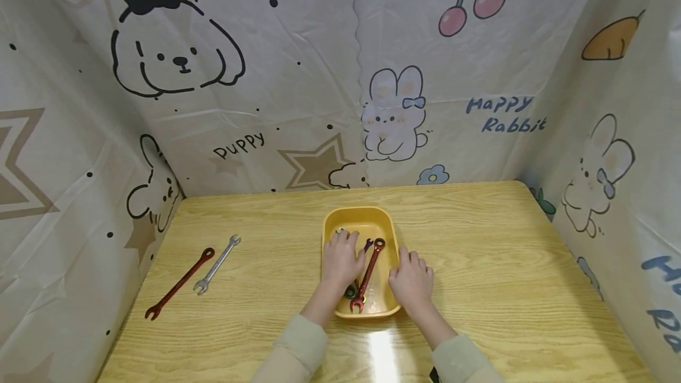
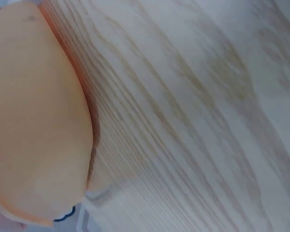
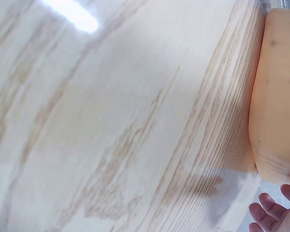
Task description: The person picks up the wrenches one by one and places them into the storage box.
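A yellow plastic tray (image 1: 391,223) stands on the table, with several wrenches in it. My left hand (image 1: 341,257) is over its left part, fingers pointing down inside; what lies under them is hidden. Beside that hand lies a red combination wrench (image 1: 368,275). A green ring end (image 1: 350,292) and a small purple open end (image 1: 369,244) show partly. My right hand (image 1: 414,279) holds the tray's right rim, thumb at the edge and fingers outside. In the right wrist view its fingertips (image 3: 265,208) are near the tray wall (image 3: 278,96). The left wrist view shows only the tray's outer wall (image 2: 38,116).
On the table's left lie a dark red combination wrench (image 1: 180,283) and a silver wrench (image 1: 217,265), side by side and slanted. The wooden table (image 1: 479,241) is bordered at the back and sides by printed cloth walls (image 1: 298,75). A small black object (image 1: 434,375) shows by the right sleeve.
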The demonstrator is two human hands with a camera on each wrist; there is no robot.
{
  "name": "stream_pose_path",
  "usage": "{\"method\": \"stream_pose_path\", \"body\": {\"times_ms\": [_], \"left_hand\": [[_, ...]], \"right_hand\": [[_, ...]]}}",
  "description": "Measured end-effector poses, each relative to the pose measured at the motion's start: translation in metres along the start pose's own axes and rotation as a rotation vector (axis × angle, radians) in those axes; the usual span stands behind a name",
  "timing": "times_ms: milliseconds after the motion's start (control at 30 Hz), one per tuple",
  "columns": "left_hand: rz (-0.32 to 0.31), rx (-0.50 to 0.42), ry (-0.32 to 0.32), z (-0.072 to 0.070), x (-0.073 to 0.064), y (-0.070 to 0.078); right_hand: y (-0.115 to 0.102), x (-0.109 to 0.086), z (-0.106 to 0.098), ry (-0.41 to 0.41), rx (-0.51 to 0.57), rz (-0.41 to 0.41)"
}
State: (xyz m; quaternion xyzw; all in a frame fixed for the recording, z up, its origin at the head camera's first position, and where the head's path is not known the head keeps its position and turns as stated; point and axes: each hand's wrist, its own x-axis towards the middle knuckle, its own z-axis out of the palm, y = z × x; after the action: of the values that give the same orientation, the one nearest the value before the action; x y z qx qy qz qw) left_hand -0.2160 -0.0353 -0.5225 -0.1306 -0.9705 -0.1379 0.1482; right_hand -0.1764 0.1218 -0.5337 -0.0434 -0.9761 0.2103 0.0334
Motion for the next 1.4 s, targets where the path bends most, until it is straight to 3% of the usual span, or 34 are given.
{"method": "stream_pose_path", "body": {"times_ms": [167, 433, 567, 900, 1400], "left_hand": [[0.015, -0.005, 0.045, -0.003, -0.001, -0.008], [-0.021, -0.014, 0.035, -0.01, -0.004, -0.022], [-0.035, -0.033, 0.063, -0.015, -0.005, -0.03], [-0.123, -0.071, 0.118, -0.023, -0.011, -0.056], [-0.248, -0.123, 0.106, -0.032, -0.025, -0.1]], "right_hand": [[0.0, 0.0, 0.0, -0.006, 0.006, 0.001], [0.0, -0.002, 0.0, 0.01, 0.016, -0.012], [0.0, -0.002, -0.001, 0.022, 0.025, -0.022], [-0.001, -0.001, -0.001, 0.013, 0.017, -0.013], [0.0, -0.002, -0.001, 0.008, 0.015, -0.015]]}}
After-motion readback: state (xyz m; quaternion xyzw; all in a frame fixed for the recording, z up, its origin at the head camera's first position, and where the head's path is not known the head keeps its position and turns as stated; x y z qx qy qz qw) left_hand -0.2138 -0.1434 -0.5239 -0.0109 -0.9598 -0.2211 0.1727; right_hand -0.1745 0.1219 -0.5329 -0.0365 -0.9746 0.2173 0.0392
